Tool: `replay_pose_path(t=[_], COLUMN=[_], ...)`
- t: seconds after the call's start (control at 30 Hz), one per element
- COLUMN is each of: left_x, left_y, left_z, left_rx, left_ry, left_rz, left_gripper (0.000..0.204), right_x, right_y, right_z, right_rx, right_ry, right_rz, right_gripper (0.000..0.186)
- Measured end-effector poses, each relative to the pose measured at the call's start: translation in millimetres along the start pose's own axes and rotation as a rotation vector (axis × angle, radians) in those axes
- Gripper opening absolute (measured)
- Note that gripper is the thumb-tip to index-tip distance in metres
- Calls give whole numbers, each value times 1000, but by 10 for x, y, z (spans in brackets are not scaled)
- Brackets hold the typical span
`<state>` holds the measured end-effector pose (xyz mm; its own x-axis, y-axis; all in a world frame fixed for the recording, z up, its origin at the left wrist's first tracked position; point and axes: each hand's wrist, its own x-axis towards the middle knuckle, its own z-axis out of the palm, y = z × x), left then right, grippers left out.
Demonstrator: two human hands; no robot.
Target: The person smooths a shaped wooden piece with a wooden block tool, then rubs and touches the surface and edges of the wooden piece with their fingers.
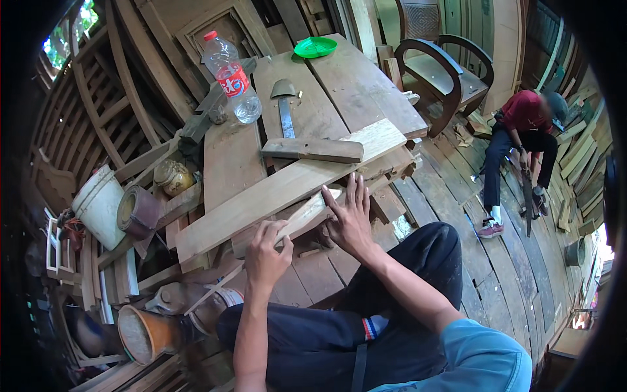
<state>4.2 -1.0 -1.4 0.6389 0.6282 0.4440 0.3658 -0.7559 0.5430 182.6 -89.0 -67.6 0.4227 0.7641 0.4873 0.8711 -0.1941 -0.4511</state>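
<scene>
Between my hands is a narrow, pale strip of wood, tilted up to the right. My left hand is closed, pinching its lower left end between thumb and fingers. At the far end my right hand has its fingers stretched and spread, the index finger against the strip and the thumb below. Just beyond lies a long pale board, slanting across the bench. A brown wooden block rests partly on it. A flat metal blade extends from the block toward a dark, rounded piece.
A water bottle and a green dish stand on the plank bench. Left are a white bucket, a sanding-belt-like roll and an orange container. An armchair stands behind; a person sits at right with a saw.
</scene>
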Motion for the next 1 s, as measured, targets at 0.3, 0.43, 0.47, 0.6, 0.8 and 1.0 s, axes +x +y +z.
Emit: replay_pose_path(t=[0.3,0.43,0.47,0.6,0.8,1.0], left_x=[-26,-19,-34,-33,-43,-23], left_y=[-84,-24,-33,-62,-54,-52], left_z=[-4,-22,-35,9,5,-28], left_rx=[42,15,30,19,48,11], left_ry=[-7,-19,-35,-25,-37,-6], left_rz=[30,-13,-22,-11,-33,-37], left_gripper=[28,29,28,26,26,25], right_x=[-96,-102,-144,-175,-88,-91], right_y=[-121,-86,-182,-170,-78,-124], right_z=[50,60,20,73,49,78], right_rx=[57,-5,47,74,12,69], right_ry=[-113,-67,-114,-216,-103,-127], right_rz=[-123,-48,-91,-259,-33,-127], right_gripper=[75,74,72,73,73,69])
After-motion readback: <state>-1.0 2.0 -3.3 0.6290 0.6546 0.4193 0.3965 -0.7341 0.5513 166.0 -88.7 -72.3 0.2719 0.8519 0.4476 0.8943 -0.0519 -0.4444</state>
